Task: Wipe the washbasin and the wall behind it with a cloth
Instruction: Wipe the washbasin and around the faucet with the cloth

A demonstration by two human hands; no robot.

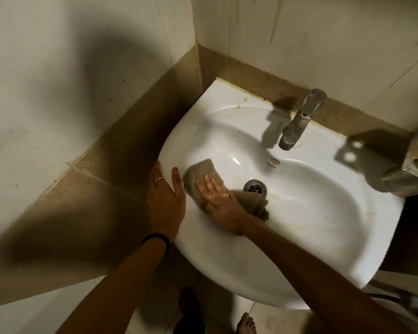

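Right hand [217,198] lay flat and open, fingers spread, pressing the cloth [203,182] onto the inner left slope of the washbasin [299,213], centre frame. Left hand [165,201] was also open, holding nothing, palm braced on the basin's left rim with the thumb pointing into the bowl.

Hidden or unclear:
- wall [323,32] behind the basin ran off the top and right of the frame; streaks on it were visible, but what they were couldn't be told.
- basin's lower right edge blurred into dark clutter at the right border.
- metal fitting [415,160] at right edge was cut off, type unreadable.
- cloth's middle sat under the palm; only its upper left corner and a bunched tail beside the drain [254,188] showed.
- overflow hole [274,161] was small and its marking illegible.

Edges and room:
- side wall [58,92] and brown tile band [121,165] sat tight against the basin's left rim, right where the left hand was.
- bowl right of the drain was open.
- tap [299,119] overhung the bowl's upper part, well apart from both hands.
- bare toes [246,323] showed at bottom centre, below the basin's front edge.
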